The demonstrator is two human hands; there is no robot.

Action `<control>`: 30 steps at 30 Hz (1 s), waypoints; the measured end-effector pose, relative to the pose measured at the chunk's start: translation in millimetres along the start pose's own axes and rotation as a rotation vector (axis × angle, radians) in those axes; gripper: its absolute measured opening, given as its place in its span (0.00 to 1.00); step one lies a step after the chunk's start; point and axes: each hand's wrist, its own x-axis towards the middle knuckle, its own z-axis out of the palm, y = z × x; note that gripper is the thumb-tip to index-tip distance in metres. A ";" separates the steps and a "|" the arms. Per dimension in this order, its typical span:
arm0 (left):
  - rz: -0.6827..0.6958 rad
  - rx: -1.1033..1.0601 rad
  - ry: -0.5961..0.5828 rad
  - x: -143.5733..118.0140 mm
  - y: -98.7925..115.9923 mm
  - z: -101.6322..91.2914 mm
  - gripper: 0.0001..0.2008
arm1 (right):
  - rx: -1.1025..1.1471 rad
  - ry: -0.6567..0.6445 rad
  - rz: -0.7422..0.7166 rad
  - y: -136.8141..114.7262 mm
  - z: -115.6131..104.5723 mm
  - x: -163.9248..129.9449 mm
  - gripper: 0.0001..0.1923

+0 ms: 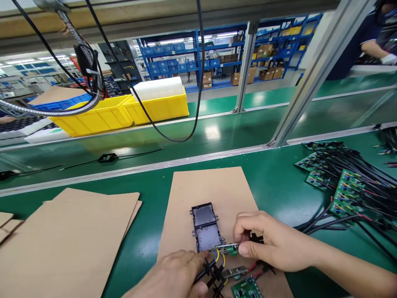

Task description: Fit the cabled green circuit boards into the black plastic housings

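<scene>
My left hand [182, 271] is closed round a black cable [201, 275], beside black plastic cable fittings and yellow and blue wires [221, 257]. My right hand [269, 240] pinches the end of a small green circuit board [231, 249] with a silvery edge. The wires run to this board's left end. Just beyond my fingers lie two open black plastic case halves [204, 227], side by side on a cardboard sheet [204, 182]. Nearer to me are a second narrow board [237, 272] with a red wire and a green board [247, 288], partly cut off by the frame.
Several green boards with black cables [347, 190] are heaped at the right. Cardboard sheets [83, 231] lie at the left. Beyond the metal rail, a cabled black case [107, 157] rests on the green conveyor. Yellow bins [161, 109], an upright post [313, 78] and hanging cables [201, 62] stand behind.
</scene>
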 end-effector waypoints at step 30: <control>-0.140 -0.042 0.236 56.9 -44.2 -42.7 0.28 | -0.727 -0.168 -0.188 16.8 -4.8 108.1 0.08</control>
